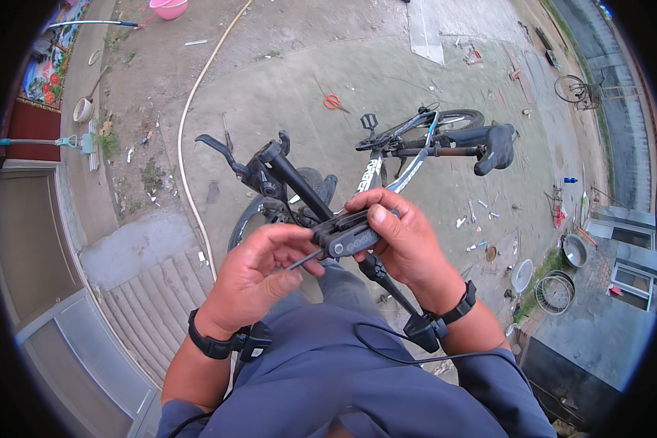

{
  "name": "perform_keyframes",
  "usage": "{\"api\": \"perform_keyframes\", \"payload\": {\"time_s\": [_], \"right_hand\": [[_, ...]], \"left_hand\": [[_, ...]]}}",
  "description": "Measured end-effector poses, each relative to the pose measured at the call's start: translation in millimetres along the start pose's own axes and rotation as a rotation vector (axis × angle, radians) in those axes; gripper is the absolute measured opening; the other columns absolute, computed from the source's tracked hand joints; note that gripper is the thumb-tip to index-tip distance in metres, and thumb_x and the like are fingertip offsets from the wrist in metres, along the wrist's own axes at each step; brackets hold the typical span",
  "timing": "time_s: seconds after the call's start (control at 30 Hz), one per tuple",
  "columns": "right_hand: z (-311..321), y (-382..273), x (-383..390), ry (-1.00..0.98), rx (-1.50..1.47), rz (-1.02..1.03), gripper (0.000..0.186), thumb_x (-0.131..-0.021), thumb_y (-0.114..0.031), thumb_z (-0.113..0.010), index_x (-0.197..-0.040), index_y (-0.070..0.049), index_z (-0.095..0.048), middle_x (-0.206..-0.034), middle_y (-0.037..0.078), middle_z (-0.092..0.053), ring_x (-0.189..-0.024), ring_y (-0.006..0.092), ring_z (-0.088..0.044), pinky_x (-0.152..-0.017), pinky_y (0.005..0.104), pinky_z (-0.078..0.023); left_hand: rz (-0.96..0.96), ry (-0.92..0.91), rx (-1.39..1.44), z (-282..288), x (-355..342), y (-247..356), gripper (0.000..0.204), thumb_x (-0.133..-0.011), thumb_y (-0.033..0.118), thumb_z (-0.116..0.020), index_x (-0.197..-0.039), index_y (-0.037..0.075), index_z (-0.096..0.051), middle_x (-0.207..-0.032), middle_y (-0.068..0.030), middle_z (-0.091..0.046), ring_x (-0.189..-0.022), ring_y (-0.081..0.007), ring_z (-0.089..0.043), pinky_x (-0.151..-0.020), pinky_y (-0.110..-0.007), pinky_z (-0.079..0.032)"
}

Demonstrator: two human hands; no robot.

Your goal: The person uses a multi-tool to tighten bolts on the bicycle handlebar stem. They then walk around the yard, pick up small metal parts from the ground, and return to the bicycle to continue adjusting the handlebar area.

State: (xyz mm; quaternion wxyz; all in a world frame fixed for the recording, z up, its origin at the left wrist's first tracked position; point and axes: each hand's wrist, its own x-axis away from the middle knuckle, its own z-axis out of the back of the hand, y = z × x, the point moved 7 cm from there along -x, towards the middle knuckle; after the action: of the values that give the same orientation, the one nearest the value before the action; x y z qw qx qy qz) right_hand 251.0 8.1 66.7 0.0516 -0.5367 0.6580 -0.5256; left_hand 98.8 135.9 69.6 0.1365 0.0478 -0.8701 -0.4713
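A black folding multi-tool [352,241] is held in front of my body. My right hand [409,241] is closed around its far end, thumb on top. A thin hex key [306,259] sticks out of the near end toward my left hand [266,266]. That hand's fingers are curled about the key, with the thumb by its tip and the index finger at the tool's end. Beyond and below my hands a white and black bicycle [372,171] stands with its handlebar [270,157] to the left and its saddle [498,150] to the right.
Orange-handled scissors [333,102] lie on the ground beyond the bicycle. A pale hose [190,109] runs along the left. Small tools and parts [473,212] are scattered at right, near metal basins [574,250]. A black cable [445,359] crosses my lap.
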Motion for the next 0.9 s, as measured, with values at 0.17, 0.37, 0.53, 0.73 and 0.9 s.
{"api": "perform_keyframes", "payload": {"time_s": [0.17, 0.37, 0.53, 0.73, 0.9], "right_hand": [[1, -9, 19, -0.133, 0.058, 0.136, 0.052, -0.095, -0.023, -0.071, -0.137, -0.002, -0.049, -0.117, 0.009, -0.066, -0.095, 0.0114, -0.065, -0.072, 0.0243, -0.054], [1, -7, 33, -0.142, -0.026, 0.165, 0.064, -0.092, -0.016, -0.073, -0.145, -0.001, -0.041, -0.127, 0.015, -0.062, -0.110, 0.0188, -0.063, -0.098, 0.0338, -0.052], [6, 0, 37, -0.115, -0.056, 0.177, 0.066, -0.095, -0.012, -0.071, -0.150, 0.000, -0.038, -0.134, 0.017, -0.060, -0.117, 0.0201, -0.061, -0.100, 0.0360, -0.052], [10, 7, 36, -0.203, 0.047, 0.134, 0.071, -0.099, -0.014, -0.068, -0.158, -0.005, -0.030, -0.148, 0.014, -0.050, -0.119, 0.0166, -0.060, -0.088, 0.0291, -0.058], [5, 3, 39, -0.287, 0.079, 0.090, 0.066, -0.100, -0.012, -0.065, -0.157, -0.010, -0.032, -0.155, 0.008, -0.042, -0.119, 0.0148, -0.059, -0.086, 0.0274, -0.060]], "left_hand": [[0.004, -0.091, 0.031, -29, 13, 0, 0.041, -0.094, 0.015, -0.075, -0.129, 0.003, -0.057, -0.122, -0.0159, -0.063, -0.107, -0.0296, -0.071, -0.085, -0.034, -0.053], [-0.013, -0.155, -0.035, -53, 23, -13, 0.043, -0.093, 0.012, -0.075, -0.132, 0.003, -0.058, -0.125, -0.0170, -0.063, -0.109, -0.0290, -0.070, -0.089, -0.034, -0.053], [-0.087, -0.162, -0.246, -57, 24, -11, 0.043, -0.093, 0.012, -0.076, -0.131, 0.003, -0.060, -0.126, -0.0184, -0.063, -0.107, -0.0274, -0.070, -0.087, -0.034, -0.053], [-0.338, -0.070, -0.524, -59, 25, 4, 0.030, -0.093, 0.010, -0.074, -0.121, 0.003, -0.067, -0.114, -0.0153, -0.065, -0.100, -0.0250, -0.070, -0.078, -0.031, -0.053], [-0.428, 0.016, -0.642, -63, 27, 11, 0.029, -0.085, 0.004, -0.078, -0.113, 0.005, -0.070, -0.102, -0.0096, -0.068, -0.090, -0.0227, -0.066, -0.076, -0.032, -0.053]]}}
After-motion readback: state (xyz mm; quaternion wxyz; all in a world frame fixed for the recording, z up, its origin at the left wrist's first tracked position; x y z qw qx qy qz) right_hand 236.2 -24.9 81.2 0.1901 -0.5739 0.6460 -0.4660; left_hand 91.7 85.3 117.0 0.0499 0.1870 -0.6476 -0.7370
